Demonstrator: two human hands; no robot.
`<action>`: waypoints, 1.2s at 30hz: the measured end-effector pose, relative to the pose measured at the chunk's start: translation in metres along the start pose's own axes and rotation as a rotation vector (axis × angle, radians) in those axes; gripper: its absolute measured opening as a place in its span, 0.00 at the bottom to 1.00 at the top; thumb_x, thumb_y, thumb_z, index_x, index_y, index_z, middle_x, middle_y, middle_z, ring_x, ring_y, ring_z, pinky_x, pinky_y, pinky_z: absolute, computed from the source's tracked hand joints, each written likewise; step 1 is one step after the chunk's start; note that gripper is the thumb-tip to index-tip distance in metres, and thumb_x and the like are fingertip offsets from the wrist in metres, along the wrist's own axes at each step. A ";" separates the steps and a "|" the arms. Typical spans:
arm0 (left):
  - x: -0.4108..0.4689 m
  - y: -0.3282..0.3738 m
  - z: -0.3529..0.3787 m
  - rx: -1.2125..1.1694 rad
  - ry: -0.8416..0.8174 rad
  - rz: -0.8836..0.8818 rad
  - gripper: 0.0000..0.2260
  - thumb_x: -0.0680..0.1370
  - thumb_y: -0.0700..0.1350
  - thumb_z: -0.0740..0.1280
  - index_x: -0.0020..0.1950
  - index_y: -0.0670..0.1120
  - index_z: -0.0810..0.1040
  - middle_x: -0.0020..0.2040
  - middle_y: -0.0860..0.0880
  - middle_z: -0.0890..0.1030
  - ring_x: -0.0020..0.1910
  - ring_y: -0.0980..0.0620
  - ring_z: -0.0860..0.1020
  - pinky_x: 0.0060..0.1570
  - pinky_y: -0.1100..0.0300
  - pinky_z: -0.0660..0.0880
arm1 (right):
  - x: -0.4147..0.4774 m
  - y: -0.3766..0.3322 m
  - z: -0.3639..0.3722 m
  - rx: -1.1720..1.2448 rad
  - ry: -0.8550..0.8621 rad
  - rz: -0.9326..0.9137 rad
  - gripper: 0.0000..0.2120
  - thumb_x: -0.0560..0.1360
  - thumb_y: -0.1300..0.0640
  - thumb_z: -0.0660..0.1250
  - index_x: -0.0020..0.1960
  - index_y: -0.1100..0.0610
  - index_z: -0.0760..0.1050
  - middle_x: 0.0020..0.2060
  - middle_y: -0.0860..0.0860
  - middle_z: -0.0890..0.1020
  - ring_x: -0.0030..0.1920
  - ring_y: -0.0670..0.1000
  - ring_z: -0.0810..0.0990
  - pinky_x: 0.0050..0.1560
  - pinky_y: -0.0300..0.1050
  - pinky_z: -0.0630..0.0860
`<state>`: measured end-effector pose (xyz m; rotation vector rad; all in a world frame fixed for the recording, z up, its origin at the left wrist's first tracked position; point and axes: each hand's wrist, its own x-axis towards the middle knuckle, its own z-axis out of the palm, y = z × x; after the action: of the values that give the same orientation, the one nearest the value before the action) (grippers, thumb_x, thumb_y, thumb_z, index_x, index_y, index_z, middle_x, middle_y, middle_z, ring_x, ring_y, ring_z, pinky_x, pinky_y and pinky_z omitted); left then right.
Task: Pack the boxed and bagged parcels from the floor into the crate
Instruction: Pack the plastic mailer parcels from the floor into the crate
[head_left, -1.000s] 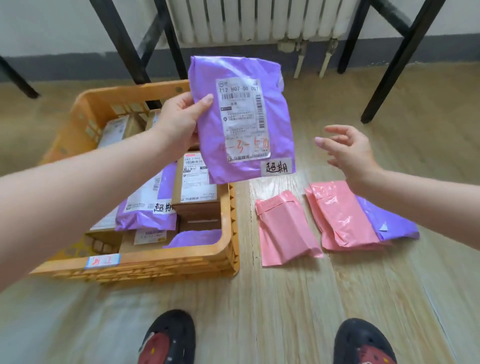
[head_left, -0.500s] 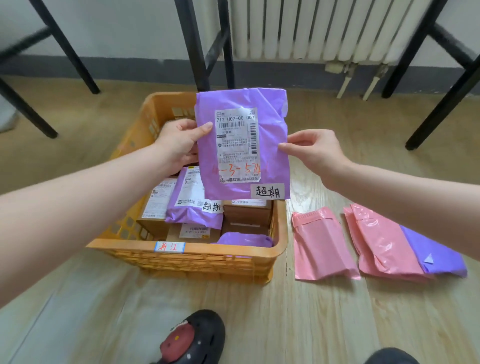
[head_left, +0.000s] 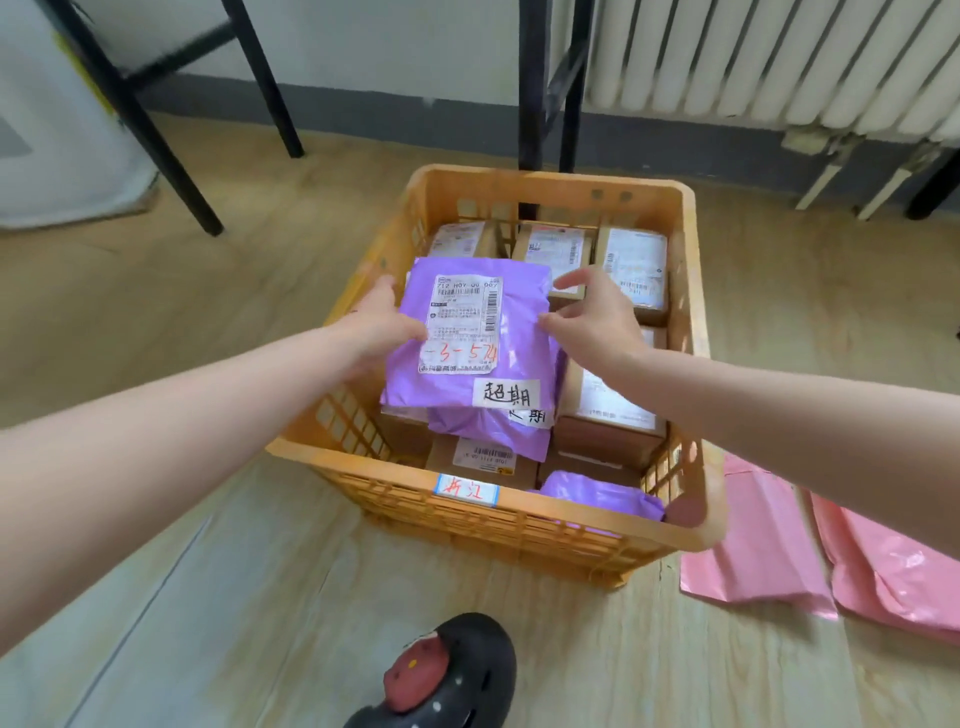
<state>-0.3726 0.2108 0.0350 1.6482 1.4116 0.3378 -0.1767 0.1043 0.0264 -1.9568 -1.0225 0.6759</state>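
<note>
In the head view, the left hand (head_left: 382, 332) grips the left edge of a purple mailer bag (head_left: 519, 338), thumb on its shipping label (head_left: 462, 325), holding it over the parcels inside the orange crate (head_left: 467, 512). The right hand (head_left: 597, 317) pinches the bag's right edge. Cardboard boxes (head_left: 631, 273) fill the crate's far side. Two pink mailer bags (head_left: 753, 545) lie on the wooden floor (head_left: 260, 597), right of the crate.

Crate (head_left: 519, 514) on floor (head_left: 208, 571), radiator (head_left: 753, 57) behind it. Boxes (head_left: 634, 270) fill crate; top bag (head_left: 467, 338) lies on another bag (head_left: 493, 431), probably touching. Left hand (head_left: 379, 332) at its left edge, right hand (head_left: 597, 317) at its right. Two flat bags (head_left: 753, 551) on floor right of crate. Shoe (head_left: 447, 675) in front.
</note>
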 end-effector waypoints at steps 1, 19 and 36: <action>0.003 -0.004 -0.001 0.040 0.015 0.009 0.35 0.73 0.36 0.69 0.75 0.45 0.55 0.63 0.42 0.75 0.62 0.42 0.74 0.59 0.52 0.72 | 0.000 0.000 0.007 -0.054 -0.009 -0.027 0.14 0.71 0.58 0.67 0.56 0.49 0.70 0.39 0.47 0.82 0.41 0.47 0.80 0.37 0.46 0.75; 0.011 -0.046 0.013 0.871 -0.120 0.304 0.27 0.79 0.46 0.64 0.76 0.51 0.59 0.78 0.41 0.47 0.77 0.42 0.45 0.75 0.51 0.49 | -0.009 0.025 0.068 -0.541 -0.513 -0.211 0.20 0.72 0.59 0.64 0.63 0.53 0.77 0.58 0.51 0.81 0.60 0.53 0.77 0.59 0.49 0.74; -0.010 0.046 0.054 0.723 0.026 0.832 0.07 0.75 0.41 0.63 0.45 0.44 0.80 0.43 0.47 0.79 0.45 0.45 0.75 0.46 0.52 0.71 | 0.000 0.028 -0.033 -0.710 -0.137 -0.609 0.09 0.74 0.56 0.63 0.52 0.50 0.78 0.48 0.47 0.79 0.53 0.53 0.72 0.51 0.48 0.66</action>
<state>-0.3088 0.1806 0.0438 2.8129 0.8166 0.3208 -0.1407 0.0805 0.0202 -1.9910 -2.0326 0.0934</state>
